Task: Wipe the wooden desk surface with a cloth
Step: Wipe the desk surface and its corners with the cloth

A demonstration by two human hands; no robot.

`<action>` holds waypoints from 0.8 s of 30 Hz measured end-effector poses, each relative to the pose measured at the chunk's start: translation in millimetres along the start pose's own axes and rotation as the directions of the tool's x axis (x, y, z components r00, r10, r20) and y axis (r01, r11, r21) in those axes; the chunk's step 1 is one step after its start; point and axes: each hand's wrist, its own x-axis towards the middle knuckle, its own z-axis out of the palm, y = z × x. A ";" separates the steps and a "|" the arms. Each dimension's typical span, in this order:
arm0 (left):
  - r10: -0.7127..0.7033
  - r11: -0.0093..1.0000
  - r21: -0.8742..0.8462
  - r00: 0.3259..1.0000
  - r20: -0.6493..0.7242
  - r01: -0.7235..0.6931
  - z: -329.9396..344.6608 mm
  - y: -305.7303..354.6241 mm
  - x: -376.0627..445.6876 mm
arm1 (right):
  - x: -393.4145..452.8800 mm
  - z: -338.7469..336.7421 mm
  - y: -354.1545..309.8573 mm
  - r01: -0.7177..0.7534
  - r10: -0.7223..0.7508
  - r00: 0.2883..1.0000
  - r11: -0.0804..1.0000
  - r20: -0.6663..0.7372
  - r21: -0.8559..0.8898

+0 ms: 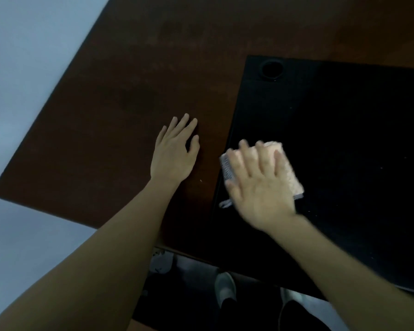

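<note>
Brown wooden worktop extends beneath and beyond both hands. Black mat lies under the right hand, just right of the left. Left hand rests flat on bare wood, fingers straight, released. Right hand presses a pink cloth flat onto the mat, fingers spread, motion-blurred.

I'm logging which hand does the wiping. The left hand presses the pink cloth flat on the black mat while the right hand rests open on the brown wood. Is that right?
The hands are swapped. In the head view the right hand presses the pink cloth flat on the black mat, while the left hand rests open on the brown wood.
</note>
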 end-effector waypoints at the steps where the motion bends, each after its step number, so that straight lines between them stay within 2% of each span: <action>1: 0.002 1.000 0.002 1.000 0.004 -0.002 -0.4 0.3 -0.4 | -12.2 2.4 -16.8 0.041 -0.041 0.999 0.999 0.002 0.018; 4: 0.013 1.000 0.003 1.000 -0.004 -0.013 -0.4 -0.2 -1.2 | -49.7 8.2 -38.0 0.207 -0.207 0.978 0.975 -0.007 0.083; 9: 0.012 1.000 0.012 1.000 0.008 -0.012 -1.0 0.6 -2.6 | -58.0 9.2 19.3 0.397 -0.399 0.916 0.916 0.036 0.051; 12: 0.019 0.999 0.028 1.000 0.014 -0.019 -0.7 0.6 -3.5 | -13.0 0.3 71.3 0.318 -0.317 0.948 0.947 0.024 -0.053; 15: 0.053 0.997 0.062 0.998 -0.017 -0.052 1.5 1.4 -4.6 | 36.9 -15.6 110.7 0.100 -0.096 0.993 0.994 0.066 -0.048; 17: 0.102 0.989 0.114 0.994 -0.041 -0.097 2.4 1.7 -3.5 | 53.7 -17.7 113.3 -0.014 0.015 0.997 1.000 0.076 -0.021; 19: 0.137 0.980 0.148 0.990 -0.041 -0.130 1.4 1.7 -1.9 | 49.8 -15.0 95.2 -0.043 0.044 0.998 0.999 0.035 -0.026; 22: 0.130 0.986 0.106 0.991 -0.043 -0.125 -0.4 11.8 2.8 | 1.0 -4.3 64.0 0.127 -0.128 0.991 0.991 -0.030 -0.028; 24: 0.119 0.992 0.042 0.991 -0.066 -0.116 0.6 28.8 9.1 | -42.3 0.3 59.3 0.292 -0.292 0.956 0.956 0.009 0.009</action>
